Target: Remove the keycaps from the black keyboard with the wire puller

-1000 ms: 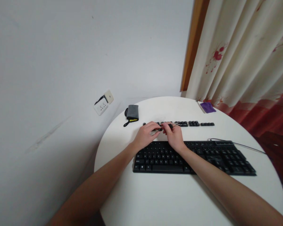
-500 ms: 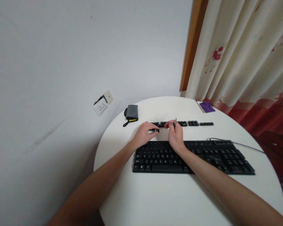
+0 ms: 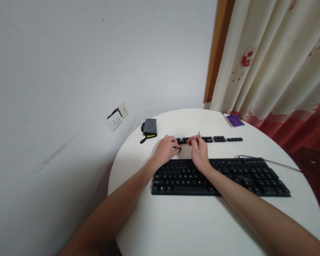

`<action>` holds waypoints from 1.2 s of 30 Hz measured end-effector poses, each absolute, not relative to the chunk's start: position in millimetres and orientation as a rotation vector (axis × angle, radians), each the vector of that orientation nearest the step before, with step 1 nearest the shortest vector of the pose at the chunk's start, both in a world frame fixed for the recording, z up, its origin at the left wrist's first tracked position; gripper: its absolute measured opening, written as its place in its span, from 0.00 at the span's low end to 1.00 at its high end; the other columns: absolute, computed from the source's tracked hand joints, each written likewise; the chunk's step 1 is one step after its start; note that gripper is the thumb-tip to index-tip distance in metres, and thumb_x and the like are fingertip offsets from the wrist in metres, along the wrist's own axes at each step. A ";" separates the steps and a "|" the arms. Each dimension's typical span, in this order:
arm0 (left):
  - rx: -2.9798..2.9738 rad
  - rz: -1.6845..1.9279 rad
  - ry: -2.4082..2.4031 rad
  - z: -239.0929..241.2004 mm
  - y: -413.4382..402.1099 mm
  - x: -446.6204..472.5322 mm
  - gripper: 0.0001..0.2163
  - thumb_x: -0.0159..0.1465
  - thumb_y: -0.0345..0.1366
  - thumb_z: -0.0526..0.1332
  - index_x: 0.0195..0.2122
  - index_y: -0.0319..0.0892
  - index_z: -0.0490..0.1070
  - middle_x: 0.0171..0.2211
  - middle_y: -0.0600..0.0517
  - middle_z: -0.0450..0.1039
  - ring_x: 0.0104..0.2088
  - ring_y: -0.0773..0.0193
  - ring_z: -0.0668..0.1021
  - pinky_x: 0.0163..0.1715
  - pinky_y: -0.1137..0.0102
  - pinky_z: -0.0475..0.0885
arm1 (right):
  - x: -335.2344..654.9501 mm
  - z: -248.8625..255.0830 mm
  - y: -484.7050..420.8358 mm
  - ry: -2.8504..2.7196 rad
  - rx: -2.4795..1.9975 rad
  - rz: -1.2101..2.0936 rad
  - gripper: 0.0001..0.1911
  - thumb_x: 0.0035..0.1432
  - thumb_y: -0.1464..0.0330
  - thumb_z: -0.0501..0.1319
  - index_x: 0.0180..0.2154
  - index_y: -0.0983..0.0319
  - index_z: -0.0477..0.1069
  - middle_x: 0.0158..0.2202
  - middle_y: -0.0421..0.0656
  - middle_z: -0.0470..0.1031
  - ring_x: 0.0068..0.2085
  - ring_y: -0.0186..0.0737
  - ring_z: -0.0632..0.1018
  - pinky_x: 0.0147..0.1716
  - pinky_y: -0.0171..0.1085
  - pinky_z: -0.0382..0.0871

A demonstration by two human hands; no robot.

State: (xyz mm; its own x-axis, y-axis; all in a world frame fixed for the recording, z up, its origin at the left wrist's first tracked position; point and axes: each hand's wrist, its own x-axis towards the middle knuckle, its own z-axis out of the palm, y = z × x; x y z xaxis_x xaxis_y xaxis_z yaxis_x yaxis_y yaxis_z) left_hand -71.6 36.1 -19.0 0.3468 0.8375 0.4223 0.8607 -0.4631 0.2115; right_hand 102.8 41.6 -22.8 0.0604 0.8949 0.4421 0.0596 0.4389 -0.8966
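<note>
My left hand reaches over the far left edge of a black keyboard. Its thumb and fingers are pinched on a small black keycap, just above the white table. Beside it, my right hand is closed around a slim tool with a metal tip pointing up; most of the tool is hidden in the fingers. Behind both hands runs a row of loose black keycaps, partly covered by the hands. The keyboard's upper left part shows bare spots without keycaps.
A grey pouch with yellow trim lies at the table's far left. At the far right is a purple cloth. The keyboard cable trails right across the round table. A wall socket and a curtain stand beyond.
My left fingers have closed in around the keycap, which showed more fully before. My right hand stays nearly in place with the tool. The whole view has shifted slightly.
</note>
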 end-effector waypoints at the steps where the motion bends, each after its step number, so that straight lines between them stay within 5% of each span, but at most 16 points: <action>1: -2.518 -0.744 -1.607 -19.3 38.1 -71.2 0.02 0.59 0.33 0.69 0.33 0.46 0.81 0.41 0.50 0.76 0.43 0.55 0.72 0.46 0.61 0.71 | 102.8 -22.8 41.7 -1.371 -0.933 0.794 0.13 0.64 0.65 0.51 0.29 0.60 0.68 0.29 0.42 0.72 0.33 0.42 0.73 0.38 0.39 0.64; 7: -2.442 -0.734 -1.649 -21.3 45.1 -70.8 0.03 0.59 0.33 0.69 0.35 0.46 0.80 0.45 0.50 0.73 0.47 0.53 0.70 0.50 0.60 0.70 | 103.0 -22.7 41.9 -1.376 -0.931 0.789 0.14 0.65 0.65 0.51 0.29 0.60 0.68 0.28 0.42 0.72 0.33 0.41 0.73 0.38 0.39 0.64; 15: -2.267 -0.735 -1.777 -23.3 42.3 -66.1 0.29 0.54 0.36 0.71 0.57 0.49 0.69 0.55 0.48 0.67 0.54 0.49 0.66 0.53 0.56 0.66 | 102.0 -23.6 42.5 -1.355 -0.912 0.819 0.13 0.64 0.64 0.52 0.29 0.60 0.69 0.29 0.42 0.72 0.33 0.42 0.73 0.38 0.40 0.65; 36: -2.151 -0.626 -1.932 -28.8 42.3 -61.8 0.35 0.56 0.46 0.69 0.64 0.49 0.60 0.64 0.41 0.58 0.62 0.41 0.60 0.55 0.48 0.59 | 101.6 -24.3 43.3 -1.354 -0.917 0.830 0.15 0.65 0.61 0.52 0.29 0.60 0.69 0.28 0.42 0.73 0.32 0.41 0.73 0.37 0.39 0.65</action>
State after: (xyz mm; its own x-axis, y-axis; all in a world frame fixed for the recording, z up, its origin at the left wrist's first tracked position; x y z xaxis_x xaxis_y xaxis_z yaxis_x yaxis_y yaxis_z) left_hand -61.8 42.3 -28.8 0.0653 0.9033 0.4240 0.9804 -0.1373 0.1414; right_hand 101.6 43.3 -24.3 0.0556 0.9022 0.4278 0.0284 0.4268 -0.9039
